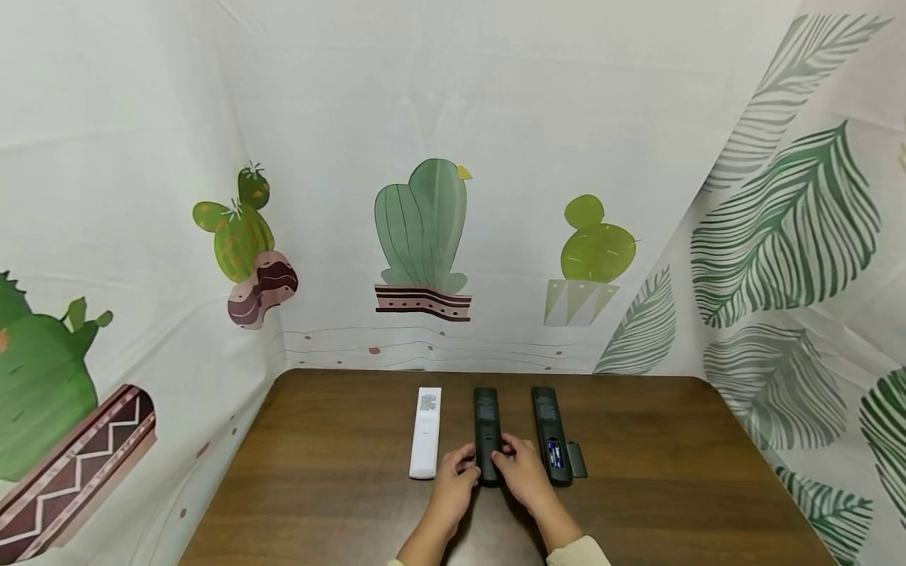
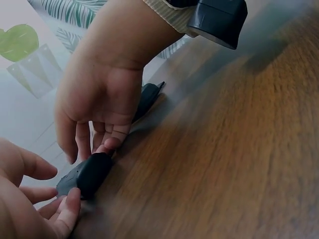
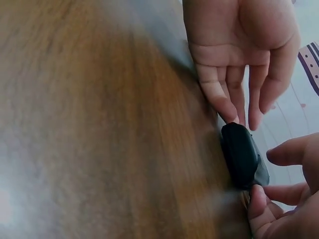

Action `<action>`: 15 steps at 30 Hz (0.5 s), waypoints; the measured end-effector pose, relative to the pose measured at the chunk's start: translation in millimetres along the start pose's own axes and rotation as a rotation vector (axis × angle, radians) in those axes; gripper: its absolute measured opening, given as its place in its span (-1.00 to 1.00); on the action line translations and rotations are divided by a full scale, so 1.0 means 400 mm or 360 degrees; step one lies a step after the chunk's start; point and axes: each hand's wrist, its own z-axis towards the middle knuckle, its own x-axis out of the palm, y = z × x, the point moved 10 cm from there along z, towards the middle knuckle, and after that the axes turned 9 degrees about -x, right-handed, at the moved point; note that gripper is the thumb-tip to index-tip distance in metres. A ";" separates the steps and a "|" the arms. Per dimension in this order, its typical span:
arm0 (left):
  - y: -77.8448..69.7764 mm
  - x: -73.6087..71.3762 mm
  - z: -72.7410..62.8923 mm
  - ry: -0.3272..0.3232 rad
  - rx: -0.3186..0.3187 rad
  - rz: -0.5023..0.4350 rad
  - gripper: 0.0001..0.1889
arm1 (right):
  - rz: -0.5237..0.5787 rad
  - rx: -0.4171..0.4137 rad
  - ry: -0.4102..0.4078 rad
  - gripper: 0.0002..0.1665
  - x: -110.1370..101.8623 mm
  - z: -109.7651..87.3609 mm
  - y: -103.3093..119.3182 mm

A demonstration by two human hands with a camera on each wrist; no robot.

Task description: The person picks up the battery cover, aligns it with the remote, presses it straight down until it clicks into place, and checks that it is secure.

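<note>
The middle black remote lies on the table between the two hands, its long axis running away from the person; the left hand meets its left edge and the right hand its right — both near the close end, neither plainly nearer; each hand's fingers bend in narrowly, holding it from either side, the right thumb over its back; rightward lies another black remote, batteries bared, a loose cover just beside it; fingertips under the held edges are hidden — grip strength cannot be told.
</note>
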 end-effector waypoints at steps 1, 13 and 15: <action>0.000 -0.002 0.000 -0.0005 -0.0004 -0.0039 -0.49 | 0.0005 -0.0003 -0.0009 -0.42 -0.002 0.000 0.000; -0.026 -0.007 -0.002 0.0003 -0.0021 -0.0143 -0.56 | 0.0082 -0.0042 -0.0045 -0.55 -0.022 -0.002 0.012; -0.032 -0.004 -0.006 0.0016 -0.0020 -0.0149 -0.56 | 0.0088 -0.0058 -0.0049 -0.56 -0.027 -0.002 0.018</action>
